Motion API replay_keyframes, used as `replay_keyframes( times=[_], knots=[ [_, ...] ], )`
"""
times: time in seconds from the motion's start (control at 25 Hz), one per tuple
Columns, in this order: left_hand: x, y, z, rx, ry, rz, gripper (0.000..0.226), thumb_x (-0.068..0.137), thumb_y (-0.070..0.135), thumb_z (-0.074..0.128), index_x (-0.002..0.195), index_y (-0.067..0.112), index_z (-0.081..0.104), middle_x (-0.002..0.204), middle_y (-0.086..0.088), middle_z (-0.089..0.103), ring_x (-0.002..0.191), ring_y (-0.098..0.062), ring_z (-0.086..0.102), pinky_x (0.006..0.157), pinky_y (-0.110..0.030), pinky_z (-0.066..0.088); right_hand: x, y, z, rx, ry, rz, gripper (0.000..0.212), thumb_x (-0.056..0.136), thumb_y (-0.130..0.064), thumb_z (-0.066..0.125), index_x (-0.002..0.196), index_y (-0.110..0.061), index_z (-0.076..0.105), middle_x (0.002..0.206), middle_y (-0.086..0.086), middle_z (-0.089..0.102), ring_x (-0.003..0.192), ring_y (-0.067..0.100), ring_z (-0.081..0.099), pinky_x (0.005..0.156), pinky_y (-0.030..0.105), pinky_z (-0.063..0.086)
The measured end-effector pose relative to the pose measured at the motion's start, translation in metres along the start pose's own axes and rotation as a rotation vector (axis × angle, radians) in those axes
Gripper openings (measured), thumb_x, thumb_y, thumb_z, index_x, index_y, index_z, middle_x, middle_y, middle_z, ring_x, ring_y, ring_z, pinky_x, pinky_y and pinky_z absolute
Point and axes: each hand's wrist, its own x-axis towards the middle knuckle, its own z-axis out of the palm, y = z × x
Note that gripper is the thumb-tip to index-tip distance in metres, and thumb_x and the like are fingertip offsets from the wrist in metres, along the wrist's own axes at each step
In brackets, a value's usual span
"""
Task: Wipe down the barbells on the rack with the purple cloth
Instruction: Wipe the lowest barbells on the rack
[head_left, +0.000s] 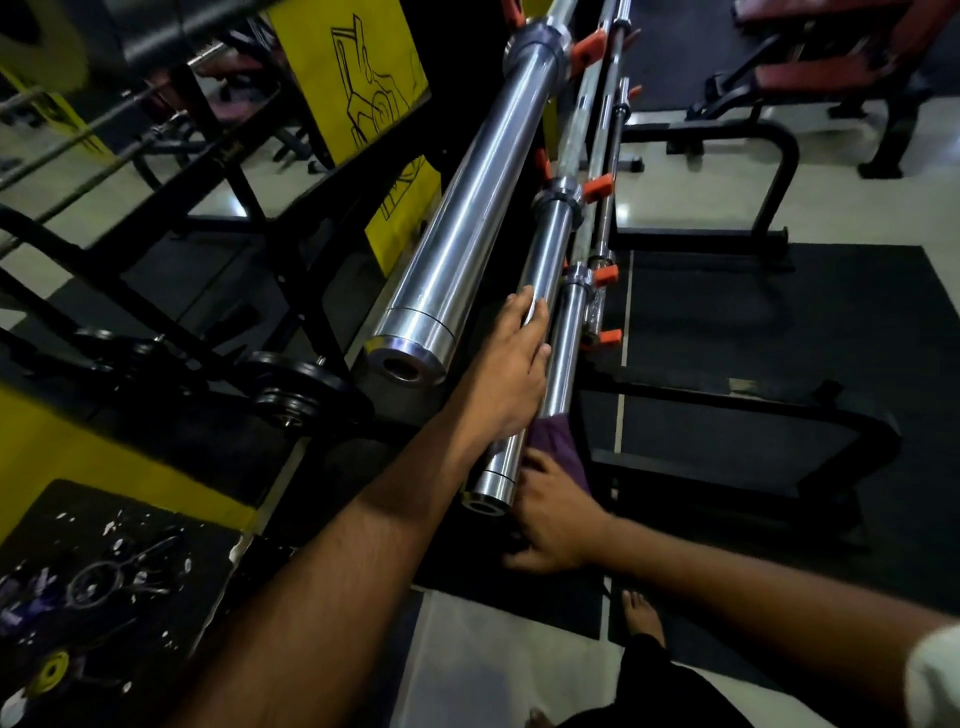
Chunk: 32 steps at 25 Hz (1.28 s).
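Observation:
Several chrome barbells lie stacked on a rack with orange hooks. The top barbell's thick sleeve runs up the middle. Below it, my left hand rests on the second barbell's sleeve, fingers laid over it. A third, thinner sleeve lies to the right. My right hand holds the purple cloth wrapped around the near end of that third sleeve, just beside the second barbell's end cap.
A black rack frame stands on black floor mats at the right. Black weight plates sit on a machine at the left, near yellow panels. Clips and small parts lie on a mat at bottom left. My bare foot is below.

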Motion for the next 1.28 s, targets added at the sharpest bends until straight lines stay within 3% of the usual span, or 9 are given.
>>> replay_keyframes(
  times=[0.12,0.24,0.32,0.48,0.64,0.84,1.0,1.12,1.28],
  knots=[
    [0.000,-0.001,0.002,-0.006,0.003,0.002,0.054,0.105,0.014,0.043,0.156,0.008,0.027,0.167,-0.005,0.009,0.154,-0.016,0.003,0.117,-0.017,0.001,0.000,0.012,0.005,-0.027,0.030,-0.128,0.072,0.084,-0.072,0.036,0.124,-0.022,0.068,0.119,0.005,0.070,0.120,0.027,0.057,0.117,0.058,0.021],
    [-0.002,0.001,-0.001,-0.012,-0.004,-0.017,0.054,0.105,0.015,0.043,0.156,0.010,0.026,0.167,-0.001,0.007,0.153,-0.013,0.002,0.116,-0.017,0.002,0.031,0.048,-0.024,0.058,0.045,0.172,0.094,0.072,-0.071,0.018,0.141,-0.019,0.057,0.140,0.010,0.057,0.140,0.029,0.041,0.119,0.065,-0.008],
    [-0.003,0.005,-0.003,-0.017,-0.005,-0.037,0.054,0.106,0.015,0.042,0.156,0.011,0.026,0.167,0.000,0.007,0.153,-0.012,0.001,0.118,-0.020,0.004,0.045,0.055,-0.037,0.152,0.066,0.352,0.104,0.065,-0.071,0.010,0.150,-0.023,0.044,0.156,0.007,0.041,0.149,0.027,0.023,0.115,0.070,-0.013],
    [-0.003,0.007,-0.002,-0.022,-0.007,-0.029,0.054,0.105,0.016,0.043,0.156,0.009,0.027,0.167,-0.002,0.008,0.154,-0.016,0.003,0.122,-0.026,0.007,0.025,0.020,-0.017,0.036,0.076,0.235,0.094,0.075,-0.073,0.015,0.153,-0.026,0.040,0.155,0.003,0.044,0.148,0.026,0.028,0.114,0.069,-0.015],
    [-0.004,0.007,0.000,-0.001,0.010,0.004,0.054,0.105,0.016,0.043,0.156,0.007,0.026,0.167,-0.005,0.008,0.153,-0.018,0.005,0.114,-0.017,0.002,-0.028,-0.026,0.021,0.216,0.282,0.098,0.056,0.085,-0.060,0.046,0.112,-0.017,0.071,0.115,-0.004,0.070,0.131,0.011,0.044,0.119,0.056,-0.004],
    [-0.006,0.021,-0.001,0.436,-0.049,0.025,0.063,0.099,0.003,0.035,0.157,0.003,0.010,0.165,-0.018,-0.004,0.153,-0.030,-0.004,0.123,-0.039,0.003,-0.092,-0.045,0.003,0.563,0.207,0.171,0.047,0.096,-0.052,0.054,0.132,-0.023,0.063,0.141,-0.009,0.058,0.146,0.003,0.031,0.124,0.044,0.017],
    [-0.010,0.043,0.017,0.828,-0.090,0.069,0.065,0.100,0.018,0.035,0.158,0.013,0.006,0.162,-0.028,-0.002,0.152,-0.040,-0.007,0.120,-0.059,-0.004,-0.160,-0.006,-0.038,0.651,0.345,0.393,0.037,0.100,-0.053,0.051,0.126,-0.028,0.060,0.123,-0.010,0.050,0.109,0.005,0.057,0.100,0.031,0.047],
    [-0.018,0.059,0.064,0.786,-0.113,0.129,0.074,0.095,0.022,0.046,0.159,0.023,0.010,0.166,-0.014,0.008,0.153,-0.032,0.003,0.118,-0.060,-0.003,-0.224,0.030,-0.044,0.672,0.430,0.571,0.041,0.096,-0.063,0.045,0.115,-0.030,0.060,0.108,-0.010,0.058,0.096,0.006,0.062,0.088,0.035,0.053],
    [-0.028,0.109,0.174,0.535,-0.471,0.138,0.062,0.100,0.033,0.047,0.156,0.028,0.021,0.157,-0.004,0.036,0.142,-0.024,0.037,0.120,-0.051,0.017,-0.325,0.062,-0.013,0.699,0.442,0.792,0.025,0.096,-0.047,0.061,0.110,-0.027,0.064,0.099,-0.008,0.070,0.089,0.003,0.066,0.081,0.032,0.056]
  ],
)
